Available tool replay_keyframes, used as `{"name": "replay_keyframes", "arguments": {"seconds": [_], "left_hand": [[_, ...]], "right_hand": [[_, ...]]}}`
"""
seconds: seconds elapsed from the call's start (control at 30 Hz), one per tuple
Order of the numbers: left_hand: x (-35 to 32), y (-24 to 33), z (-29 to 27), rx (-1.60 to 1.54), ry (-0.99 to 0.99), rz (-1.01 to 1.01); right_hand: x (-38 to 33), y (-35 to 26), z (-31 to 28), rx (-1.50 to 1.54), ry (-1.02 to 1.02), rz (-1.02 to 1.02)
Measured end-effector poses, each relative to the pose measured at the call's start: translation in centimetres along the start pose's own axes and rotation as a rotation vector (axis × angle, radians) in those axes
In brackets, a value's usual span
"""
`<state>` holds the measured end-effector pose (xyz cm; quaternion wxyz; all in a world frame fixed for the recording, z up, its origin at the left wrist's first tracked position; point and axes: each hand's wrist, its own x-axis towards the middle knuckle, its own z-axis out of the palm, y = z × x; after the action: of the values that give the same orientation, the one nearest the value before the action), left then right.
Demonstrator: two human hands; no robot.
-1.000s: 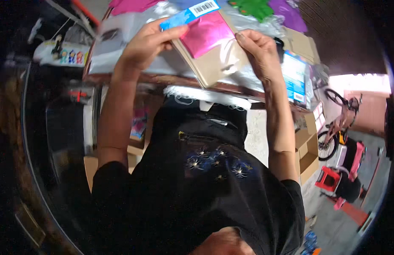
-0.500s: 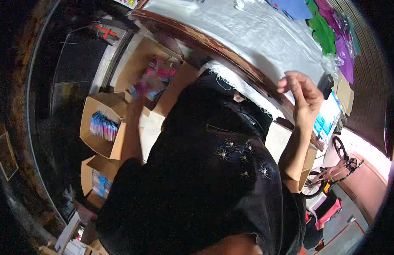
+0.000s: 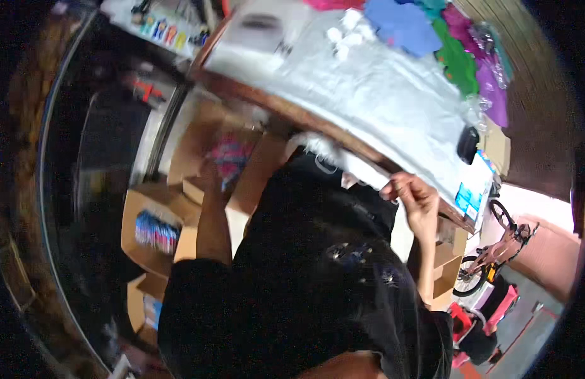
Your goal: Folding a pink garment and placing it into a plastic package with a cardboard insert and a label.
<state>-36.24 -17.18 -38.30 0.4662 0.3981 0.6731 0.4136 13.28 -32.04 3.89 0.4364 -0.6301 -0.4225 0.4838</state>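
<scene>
My left hand [image 3: 210, 175] reaches down into an open cardboard box [image 3: 188, 148] at the left. Pink and blue packets [image 3: 229, 158] lie inside that box, beside the hand. Motion blurs its fingers, so whether they grip a packet is unclear. In front of the table edge, to the right, hovers my right hand [image 3: 416, 201]. Its fingers are curled, thumb and fingertips together in a pinch; anything between them is too small to make out. White cloth with loose threads [image 3: 324, 148] hangs at my lap, below the table's brown edge.
The table [image 3: 368, 95] is covered in clear plastic, with small white pieces [image 3: 350, 31], blue foam sheets [image 3: 403, 28], green ones [image 3: 455, 60] and a black object [image 3: 468, 144] on it. Another box of packets [image 3: 156, 234] stands at the left. Beyond, a bicycle [image 3: 494, 252] and another person [image 3: 479, 338].
My right hand has come down and left, from over the table to beside its edge, its fingers drawn closer together. My left hand stays at the box. The view has shifted.
</scene>
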Motion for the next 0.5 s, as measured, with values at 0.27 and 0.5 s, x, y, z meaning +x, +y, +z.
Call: {"name": "replay_keyframes", "arguments": {"seconds": [0.27, 0.5], "left_hand": [[-0.4, 37.5, 5.7, 0.165, 0.443, 0.931], [5.5, 50.4, 23.3, 0.477, -0.237, 1.425]], "right_hand": [[0.3, -0.1, -2.3, -0.185, 0.080, -0.031], [2.8, -0.8, -2.4, -0.342, 0.056, -0.161]]}}
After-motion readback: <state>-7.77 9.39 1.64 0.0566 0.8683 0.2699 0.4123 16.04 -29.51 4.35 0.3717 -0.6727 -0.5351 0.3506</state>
